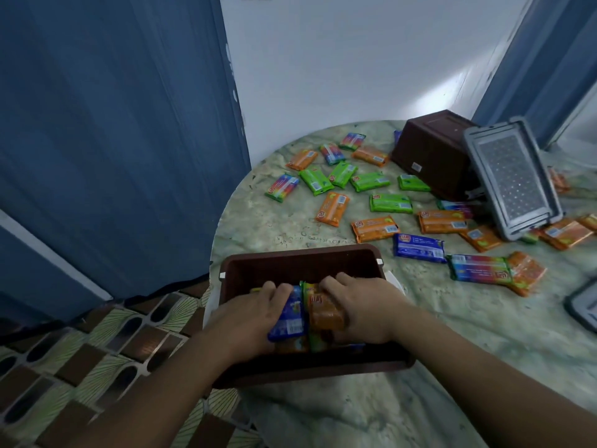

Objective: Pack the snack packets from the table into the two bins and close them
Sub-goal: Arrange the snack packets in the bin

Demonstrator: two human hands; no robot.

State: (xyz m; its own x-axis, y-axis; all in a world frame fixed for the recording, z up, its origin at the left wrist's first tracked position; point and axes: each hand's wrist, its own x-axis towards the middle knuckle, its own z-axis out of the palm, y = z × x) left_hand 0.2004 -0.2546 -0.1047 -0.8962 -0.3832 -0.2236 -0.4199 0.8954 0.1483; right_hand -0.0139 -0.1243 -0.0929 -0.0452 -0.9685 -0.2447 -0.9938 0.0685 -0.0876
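Both hands inside near brown bin (pixel 303 257). Left hand (pixel 255 313) fingers curled over blue packet (pixel 289 321); right hand (pixel 361 307) curled around orange packet (pixel 324 313). More packets (pixel 374 228) loose on surface (pixel 452 318); second bin (pixel 433 150) tipped over, far right.

Round table (pixel 323 412) with a mottled green-and-cream marbled top, pushed close to a plain white wall (pixel 355 59) in a room corner. Blue curtains (pixel 113 124) hanging in long folds at left, reaching down to the floor, with a second blue drape (pixel 533 69) at far right and a soft patch of light (pixel 442 95) glowing on the wall beside it. Below the table edge, floor tiles (pixel 97 367) patterned in brown squares, dark ovals and pale green fans.
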